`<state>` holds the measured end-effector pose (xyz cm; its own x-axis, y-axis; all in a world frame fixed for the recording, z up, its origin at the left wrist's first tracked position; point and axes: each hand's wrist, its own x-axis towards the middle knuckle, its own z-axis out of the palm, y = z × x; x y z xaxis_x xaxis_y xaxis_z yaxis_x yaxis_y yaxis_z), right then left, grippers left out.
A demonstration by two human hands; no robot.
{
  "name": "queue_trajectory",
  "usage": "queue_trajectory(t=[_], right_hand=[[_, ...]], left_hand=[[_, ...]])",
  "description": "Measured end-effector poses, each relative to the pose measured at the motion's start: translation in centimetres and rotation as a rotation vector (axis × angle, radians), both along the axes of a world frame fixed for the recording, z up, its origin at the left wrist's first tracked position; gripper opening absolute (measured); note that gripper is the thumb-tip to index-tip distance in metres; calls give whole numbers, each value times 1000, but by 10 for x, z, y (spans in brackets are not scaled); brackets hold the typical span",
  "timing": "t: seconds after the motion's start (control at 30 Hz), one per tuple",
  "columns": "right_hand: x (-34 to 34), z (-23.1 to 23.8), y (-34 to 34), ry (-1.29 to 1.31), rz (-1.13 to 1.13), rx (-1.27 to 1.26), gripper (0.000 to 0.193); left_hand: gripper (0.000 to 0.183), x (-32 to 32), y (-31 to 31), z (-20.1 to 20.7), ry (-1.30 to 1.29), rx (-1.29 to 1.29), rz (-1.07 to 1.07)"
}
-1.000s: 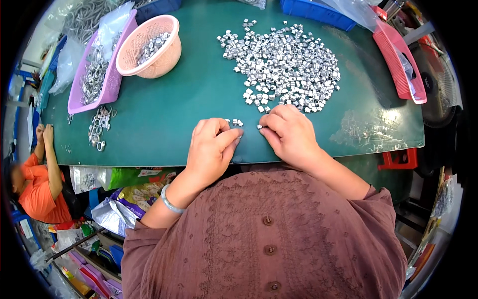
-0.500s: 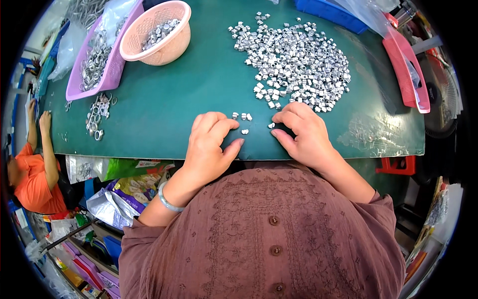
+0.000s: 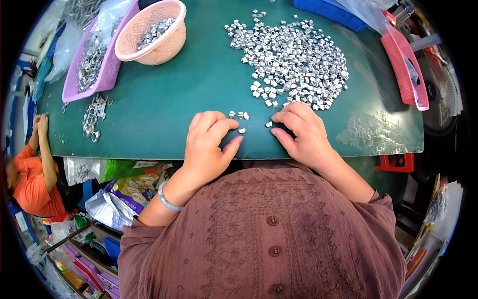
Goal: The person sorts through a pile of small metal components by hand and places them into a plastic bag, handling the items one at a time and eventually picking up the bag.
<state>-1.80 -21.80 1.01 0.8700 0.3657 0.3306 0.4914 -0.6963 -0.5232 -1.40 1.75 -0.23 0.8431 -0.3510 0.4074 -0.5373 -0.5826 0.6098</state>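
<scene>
My left hand [image 3: 211,137] rests on the green table with its thumb and forefinger apart and the other fingers curled. Close to its fingertips lie a few small silvery metal pieces [image 3: 242,130], which look like short sleeves or beads. My right hand [image 3: 303,130] faces it, thumb and fingers apart, with nothing visible between them. Just beside its fingertips is a single loose metal piece [image 3: 269,124]. Beyond the right hand spreads a large heap of the same pieces [image 3: 294,62]. Parts of the fingers on both hands are hidden by the hands themselves.
A peach basket [image 3: 174,49] holding metal pieces stands at the far left, next to a purple bin [image 3: 112,74] of metal rings. Loose rings [image 3: 93,119] lie nearby. Blue [image 3: 333,15] and pink [image 3: 406,74] trays edge the right side. A person in orange [image 3: 37,179] is at far left.
The single metal piece by my right fingertips now sits slightly apart from them. The whole view has shifted a little. The person in orange has brought their hands together at the table edge.
</scene>
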Motion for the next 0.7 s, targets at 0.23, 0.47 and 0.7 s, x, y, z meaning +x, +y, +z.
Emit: queue_trajectory(t=[0.23, 0.47, 0.7], right_hand=[[-1, -5, -4, -24, 18, 74, 20], [1, -8, -1, -83, 9, 60, 17], [2, -10, 5, -84, 1, 25, 11]], left_hand=[[25, -1, 0, -3, -109, 11, -49], [21, 1, -5, -3, -150, 2, -57], [20, 5, -8, -4, -180, -19, -78]])
